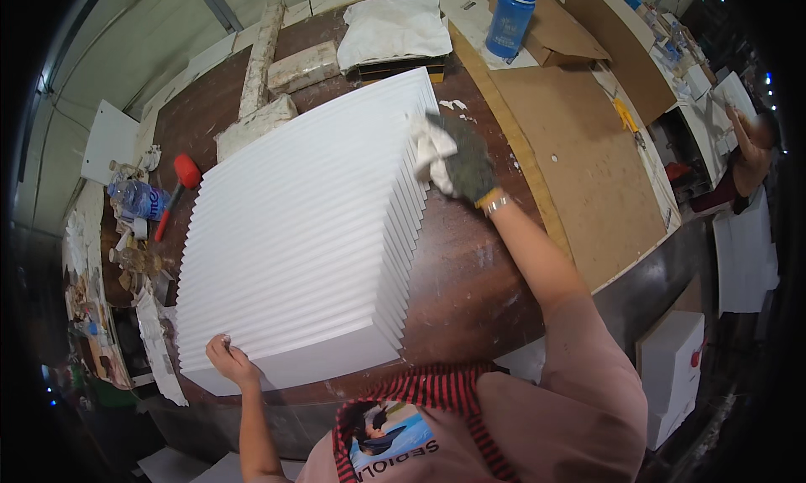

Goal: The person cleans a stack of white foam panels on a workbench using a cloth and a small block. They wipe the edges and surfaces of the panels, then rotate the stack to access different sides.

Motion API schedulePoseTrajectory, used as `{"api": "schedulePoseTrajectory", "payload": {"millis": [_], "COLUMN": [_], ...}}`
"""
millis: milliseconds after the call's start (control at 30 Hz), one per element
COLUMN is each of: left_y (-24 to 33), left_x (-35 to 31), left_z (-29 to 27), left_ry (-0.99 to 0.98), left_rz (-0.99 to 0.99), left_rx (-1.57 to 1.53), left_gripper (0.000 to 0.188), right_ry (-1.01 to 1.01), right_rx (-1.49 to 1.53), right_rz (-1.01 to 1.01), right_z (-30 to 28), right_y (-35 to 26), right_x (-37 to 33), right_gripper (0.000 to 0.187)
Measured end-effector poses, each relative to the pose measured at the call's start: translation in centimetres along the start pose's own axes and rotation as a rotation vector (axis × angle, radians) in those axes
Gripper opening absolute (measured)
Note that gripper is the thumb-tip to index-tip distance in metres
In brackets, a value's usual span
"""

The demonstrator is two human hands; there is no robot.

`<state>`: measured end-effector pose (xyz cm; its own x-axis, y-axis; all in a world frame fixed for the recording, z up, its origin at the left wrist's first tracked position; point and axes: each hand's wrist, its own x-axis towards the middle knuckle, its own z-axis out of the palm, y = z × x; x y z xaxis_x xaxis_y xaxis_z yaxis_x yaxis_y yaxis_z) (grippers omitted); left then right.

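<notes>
On the brown workbench (pixel 470 265) lies the ribbed white foam block (pixel 302 231). My bare left hand (pixel 228 361) presses its near corner to steady it; my gloved right hand (pixel 462 166) clutches a white rag (pixel 430 147) against its far edge.

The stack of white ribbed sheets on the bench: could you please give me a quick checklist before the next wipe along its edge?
1. Left hand steadies the near corner of the white stack: ok.
2. Gloved right hand holds the white cloth at the far right corner: ok.
3. Sheet edges flush: not ok, stepped along the right side.
4. Red mallet apart from the stack: ok.
5. Edge cleanliness: cannot tell.
</notes>
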<state>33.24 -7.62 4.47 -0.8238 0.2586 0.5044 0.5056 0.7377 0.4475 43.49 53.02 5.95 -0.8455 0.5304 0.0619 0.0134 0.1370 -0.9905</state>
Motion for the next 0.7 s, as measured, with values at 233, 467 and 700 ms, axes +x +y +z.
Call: {"api": "schedulePoseTrajectory", "payload": {"millis": [233, 467, 700], "left_y": [-0.3, -0.5, -0.5], "left_x": [0.1, -0.5, -0.1], "left_z": [-0.1, 0.0, 0.1], "left_ry": [-0.004, -0.008, -0.013], "left_rz": [-0.008, -0.026, 0.0], "left_rx": [0.032, -0.071, -0.046], "left_gripper": [0.032, 0.034, 0.032], "right_ry": [0.239, 0.271, 0.618], "right_rx": [-0.71, -0.536, -0.243], "right_rz": [-0.733, -0.477, -0.338], "right_z": [0.7, -5.4, 5.5], "right_y": [5.1, 5.6, 6.4], "right_x": [8.4, 5.9, 5.1], "right_gripper": [0.035, 0.022, 0.019]}}
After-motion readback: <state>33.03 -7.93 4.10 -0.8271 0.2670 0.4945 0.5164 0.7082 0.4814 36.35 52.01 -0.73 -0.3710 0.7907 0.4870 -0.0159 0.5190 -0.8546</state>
